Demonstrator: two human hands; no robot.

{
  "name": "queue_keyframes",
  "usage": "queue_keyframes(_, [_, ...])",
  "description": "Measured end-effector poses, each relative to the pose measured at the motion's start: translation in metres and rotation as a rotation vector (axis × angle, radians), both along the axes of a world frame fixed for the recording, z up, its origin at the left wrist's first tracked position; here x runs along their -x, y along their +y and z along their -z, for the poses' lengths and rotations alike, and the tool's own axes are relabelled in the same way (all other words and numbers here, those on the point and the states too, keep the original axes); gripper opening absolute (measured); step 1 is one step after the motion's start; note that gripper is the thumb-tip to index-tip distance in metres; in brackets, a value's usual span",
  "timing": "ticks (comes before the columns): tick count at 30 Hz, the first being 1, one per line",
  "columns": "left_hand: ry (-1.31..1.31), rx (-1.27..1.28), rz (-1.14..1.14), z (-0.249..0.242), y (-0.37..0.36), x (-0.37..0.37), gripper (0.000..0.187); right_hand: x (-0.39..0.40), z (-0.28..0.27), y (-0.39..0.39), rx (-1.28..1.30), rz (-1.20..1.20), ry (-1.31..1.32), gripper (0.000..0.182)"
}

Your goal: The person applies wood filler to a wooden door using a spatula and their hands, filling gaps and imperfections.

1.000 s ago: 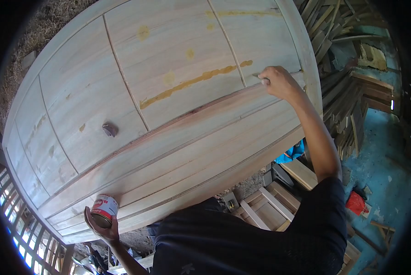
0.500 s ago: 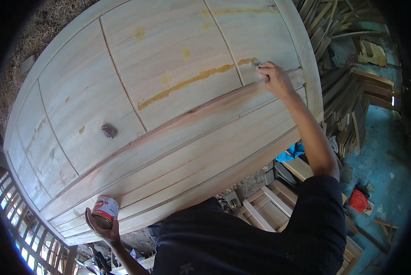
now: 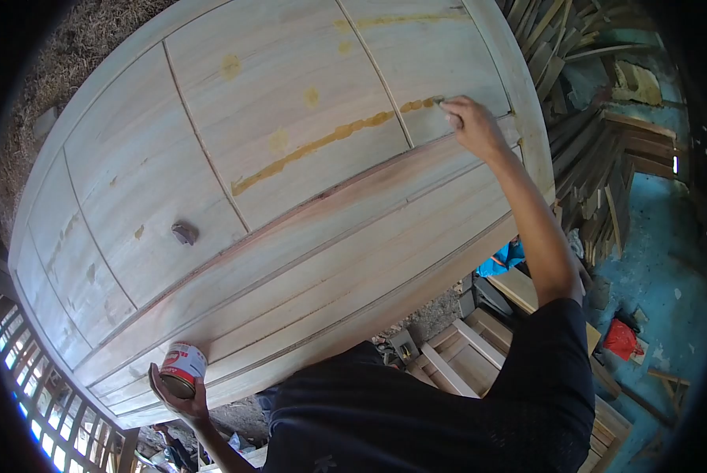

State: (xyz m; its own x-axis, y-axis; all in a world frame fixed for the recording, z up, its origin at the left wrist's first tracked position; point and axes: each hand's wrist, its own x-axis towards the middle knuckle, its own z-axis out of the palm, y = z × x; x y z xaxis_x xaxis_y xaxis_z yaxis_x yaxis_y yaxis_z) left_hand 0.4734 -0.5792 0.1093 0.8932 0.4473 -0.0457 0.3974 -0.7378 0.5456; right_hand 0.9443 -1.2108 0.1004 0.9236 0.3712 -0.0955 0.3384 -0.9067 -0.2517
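Note:
A large pale wooden panel with grooves fills the middle of the view. My right hand pinches a small flat tool, mostly covered by the fingers, against the panel's upper right part. It touches the right end of a yellow-brown strip of filler that crosses one groove. At the lower left, my left hand is wrapped round a red and white can, held tilted over the panel's near edge. The can's contents do not show.
A crumpled dark piece lies on the panel's left part. Wood strips are piled at the right, near a red bag on the bluish floor. Wooden frames and a blue cloth sit below the panel's edge.
My right hand and the tool have shifted very slightly at the strip's right end, where the filler now reaches a little further right. The whole view has shifted slightly. My left hand still holds the can.

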Motion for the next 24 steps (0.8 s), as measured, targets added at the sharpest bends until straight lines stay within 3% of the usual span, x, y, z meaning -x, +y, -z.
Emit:
queue_keyframes(2, [-0.011,0.006,-0.005,0.000,-0.001,-0.001,0.094,-0.002,0.005,-0.013,-0.044,-0.039,-0.105,0.025])
queue_keyframes(4, [-0.012,-0.007,0.011,-0.001,0.001,0.000,0.094,-0.010,-0.017,-0.017,0.164,-0.050,0.142,0.030])
queue_keyframes(7, [-0.021,-0.013,0.033,0.000,0.003,-0.004,0.093,-0.028,-0.032,-0.020,0.170,0.064,0.140,0.030])
queue_keyframes(8, [-0.011,-0.014,0.025,-0.001,0.002,-0.001,0.094,-0.034,-0.020,-0.021,0.149,0.107,0.016,0.028])
queue_keyframes(13, [-0.021,-0.031,0.026,0.003,0.001,-0.002,0.094,0.002,0.008,0.025,0.250,0.096,-0.107,0.030])
queue_keyframes(15, [-0.020,-0.039,0.034,-0.002,0.002,-0.002,0.094,-0.011,-0.025,0.005,0.140,0.100,0.289,0.032])
queue_keyframes(16, [-0.019,-0.022,0.023,-0.003,0.002,-0.004,0.094,-0.016,-0.021,-0.007,0.142,0.101,0.285,0.032])
queue_keyframes(18, [-0.026,-0.004,0.012,0.002,0.002,0.001,0.093,-0.021,-0.003,-0.030,0.025,0.013,-0.026,0.033])
queue_keyframes(22, [-0.028,0.003,0.006,0.001,0.001,-0.002,0.093,-0.013,-0.001,-0.049,-0.017,-0.003,-0.035,0.035])
queue_keyframes(24, [-0.020,-0.015,0.013,0.001,0.001,-0.001,0.093,-0.037,-0.033,-0.057,0.315,-0.065,0.261,0.035])
